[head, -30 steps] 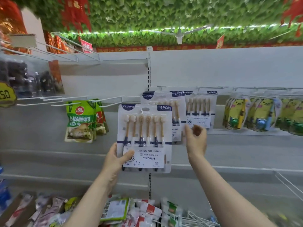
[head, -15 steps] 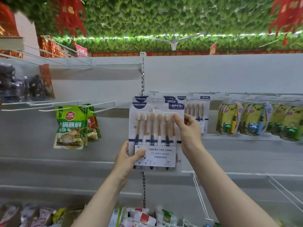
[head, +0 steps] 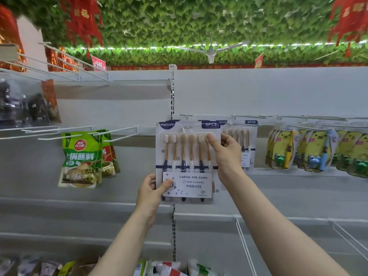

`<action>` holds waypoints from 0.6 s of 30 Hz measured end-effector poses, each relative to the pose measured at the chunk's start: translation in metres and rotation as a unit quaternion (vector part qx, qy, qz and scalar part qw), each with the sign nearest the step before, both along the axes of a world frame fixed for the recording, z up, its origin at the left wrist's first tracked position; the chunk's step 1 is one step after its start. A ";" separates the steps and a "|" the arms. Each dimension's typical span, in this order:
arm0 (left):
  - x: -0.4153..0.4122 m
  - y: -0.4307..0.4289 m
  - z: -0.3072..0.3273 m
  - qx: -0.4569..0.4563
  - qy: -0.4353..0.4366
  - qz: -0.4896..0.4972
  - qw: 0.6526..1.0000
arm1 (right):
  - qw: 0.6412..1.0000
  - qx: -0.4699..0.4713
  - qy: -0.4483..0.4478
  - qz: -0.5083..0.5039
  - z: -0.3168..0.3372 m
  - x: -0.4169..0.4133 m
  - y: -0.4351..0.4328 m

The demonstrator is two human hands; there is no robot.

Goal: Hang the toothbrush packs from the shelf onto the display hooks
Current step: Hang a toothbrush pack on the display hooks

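A six-brush toothbrush pack is held upright against the display hooks, the left hand pinching its lower left corner, the right hand gripping its upper right edge; green sauce pouches hang leftward.

The front toothbrush pack hides most of the hanging packs behind it, and whether its hang hole sits on a hook cannot be told. Packets on the near shelf are cut off by the bottom edge, while dark goods at far left are a blur.
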State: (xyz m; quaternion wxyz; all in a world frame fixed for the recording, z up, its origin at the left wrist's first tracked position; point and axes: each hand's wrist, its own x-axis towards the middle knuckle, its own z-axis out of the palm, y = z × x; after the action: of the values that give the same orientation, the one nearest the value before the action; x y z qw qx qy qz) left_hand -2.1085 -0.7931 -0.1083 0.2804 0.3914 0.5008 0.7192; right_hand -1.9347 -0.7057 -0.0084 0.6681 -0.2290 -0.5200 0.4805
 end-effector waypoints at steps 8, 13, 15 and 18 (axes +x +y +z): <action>-0.001 0.019 -0.003 -0.002 0.008 0.017 1.000 | 0.999 -0.003 -0.035 -0.019 -0.006 -0.007 0.022; -0.003 0.029 -0.003 -0.007 0.020 0.029 0.999 | 0.998 0.006 -0.055 -0.028 -0.010 -0.008 0.033; -0.004 0.033 -0.004 -0.009 0.024 0.031 0.999 | 0.997 0.010 -0.068 -0.037 -0.012 -0.008 0.036; -0.007 0.035 -0.004 -0.016 0.035 0.039 0.999 | 0.996 0.013 -0.072 -0.047 -0.015 -0.007 0.038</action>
State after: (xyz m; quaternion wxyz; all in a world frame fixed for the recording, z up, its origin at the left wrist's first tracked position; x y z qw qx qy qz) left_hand -2.1157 -0.7580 -0.1123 0.2411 0.3918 0.5367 0.7073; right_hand -1.9420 -0.6673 -0.0234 0.6536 -0.2785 -0.5618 0.4237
